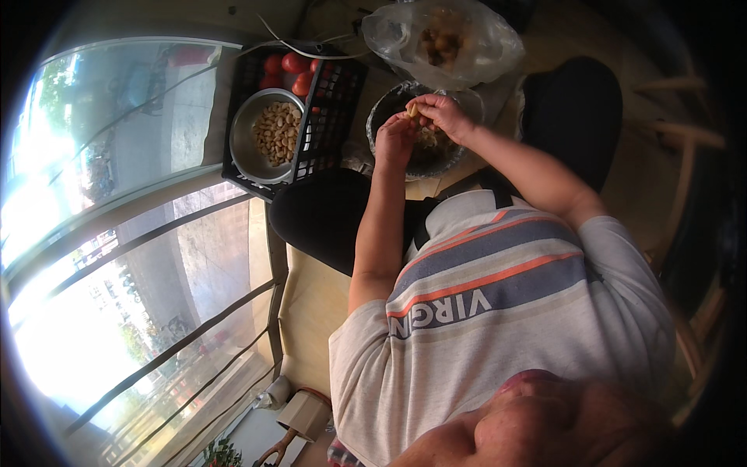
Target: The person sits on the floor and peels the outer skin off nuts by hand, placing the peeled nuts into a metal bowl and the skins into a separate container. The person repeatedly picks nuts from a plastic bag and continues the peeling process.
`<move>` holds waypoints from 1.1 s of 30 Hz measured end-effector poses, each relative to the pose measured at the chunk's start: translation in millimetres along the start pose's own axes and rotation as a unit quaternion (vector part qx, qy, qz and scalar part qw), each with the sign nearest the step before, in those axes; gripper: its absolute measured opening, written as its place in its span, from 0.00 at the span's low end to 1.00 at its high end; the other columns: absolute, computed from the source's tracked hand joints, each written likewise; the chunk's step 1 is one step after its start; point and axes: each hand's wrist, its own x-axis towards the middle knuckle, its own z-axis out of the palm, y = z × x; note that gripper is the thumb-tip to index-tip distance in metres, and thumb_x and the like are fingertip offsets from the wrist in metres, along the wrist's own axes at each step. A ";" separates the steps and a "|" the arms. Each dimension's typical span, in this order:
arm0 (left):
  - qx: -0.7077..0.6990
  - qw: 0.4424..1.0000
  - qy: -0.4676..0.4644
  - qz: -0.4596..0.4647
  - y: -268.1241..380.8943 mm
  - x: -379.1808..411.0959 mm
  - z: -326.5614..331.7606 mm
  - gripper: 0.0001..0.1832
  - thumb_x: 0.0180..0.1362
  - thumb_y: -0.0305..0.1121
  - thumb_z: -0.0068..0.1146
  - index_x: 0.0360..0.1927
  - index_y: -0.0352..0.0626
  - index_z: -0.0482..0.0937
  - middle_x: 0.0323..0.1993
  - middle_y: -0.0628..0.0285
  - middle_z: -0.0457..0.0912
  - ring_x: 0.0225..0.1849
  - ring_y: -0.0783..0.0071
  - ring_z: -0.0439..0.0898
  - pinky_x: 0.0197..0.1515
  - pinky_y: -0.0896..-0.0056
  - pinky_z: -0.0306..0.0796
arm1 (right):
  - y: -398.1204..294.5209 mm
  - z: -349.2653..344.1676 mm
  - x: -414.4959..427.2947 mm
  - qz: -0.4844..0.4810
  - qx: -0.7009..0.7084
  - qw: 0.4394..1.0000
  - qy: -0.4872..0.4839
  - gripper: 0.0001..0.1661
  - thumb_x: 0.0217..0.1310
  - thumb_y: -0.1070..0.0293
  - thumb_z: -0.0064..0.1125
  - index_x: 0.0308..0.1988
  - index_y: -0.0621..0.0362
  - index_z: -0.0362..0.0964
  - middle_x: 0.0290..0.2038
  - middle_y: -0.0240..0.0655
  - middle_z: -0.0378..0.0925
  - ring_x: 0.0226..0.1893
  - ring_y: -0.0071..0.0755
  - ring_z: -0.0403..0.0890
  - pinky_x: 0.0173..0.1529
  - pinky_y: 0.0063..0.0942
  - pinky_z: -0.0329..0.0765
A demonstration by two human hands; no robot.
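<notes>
My left hand and my right hand meet in front of me. Between their fingertips is one small tan piece, which looks like a garlic clove. Below them stands a dark round container with a plastic liner over its rim, and pale scraps like peelings lie inside it. To the left, a steel bowl holds many pale cloves. Just beyond the container, a translucent plastic bag contains brown lumps, too blurred to name surely.
The bowl rests in a black plastic crate beside red tomatoes. A white cable runs over the crate's far end. Windows line my left side. My knees, in dark trousers, flank the container. Wooden furniture legs stand at right.
</notes>
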 end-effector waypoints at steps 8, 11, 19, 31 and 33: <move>0.273 0.954 0.052 0.109 -0.3 -3.1 10.3 0.04 0.53 0.27 0.50 0.30 0.38 0.73 0.22 0.67 0.74 0.21 0.80 0.71 0.26 0.81 0.68 | 8.5 -6.1 5.2 -0.003 -0.089 0.995 0.034 0.11 0.55 0.63 0.54 0.37 0.58 0.73 0.29 0.24 0.74 0.24 0.12 0.70 0.23 0.11 0.64; 0.192 0.976 0.040 0.094 -2.7 0.1 5.3 0.04 0.53 0.27 0.49 0.29 0.38 0.73 0.22 0.67 0.74 0.21 0.80 0.71 0.26 0.81 0.67 | 6.9 -5.6 4.9 0.006 -0.040 0.999 0.025 0.11 0.55 0.66 0.54 0.37 0.59 0.73 0.28 0.24 0.74 0.24 0.13 0.71 0.23 0.11 0.64; 0.104 0.992 0.048 0.056 2.2 -0.2 3.8 0.04 0.54 0.27 0.47 0.27 0.39 0.72 0.20 0.68 0.72 0.20 0.80 0.68 0.24 0.81 0.65 | 7.4 -8.0 5.9 0.008 -0.002 1.000 0.005 0.15 0.53 0.71 0.53 0.43 0.60 0.69 0.28 0.28 0.75 0.24 0.13 0.71 0.22 0.10 0.63; 0.172 0.973 0.074 0.131 10.2 2.5 -3.1 0.04 0.54 0.29 0.49 0.30 0.39 0.73 0.23 0.66 0.73 0.23 0.79 0.70 0.27 0.78 0.67 | 12.6 -18.3 10.1 0.180 -0.159 0.969 0.061 0.11 0.51 0.71 0.45 0.37 0.59 0.70 0.28 0.31 0.74 0.29 0.27 0.76 0.29 0.25 0.72; 0.378 0.906 0.133 0.136 7.6 5.8 -5.7 0.07 0.54 0.31 0.51 0.31 0.37 0.75 0.26 0.63 0.76 0.29 0.76 0.73 0.33 0.76 0.69 | 17.0 -30.4 17.6 0.162 -0.071 0.979 0.098 0.11 0.54 0.67 0.43 0.35 0.59 0.70 0.29 0.33 0.74 0.29 0.30 0.76 0.31 0.28 0.74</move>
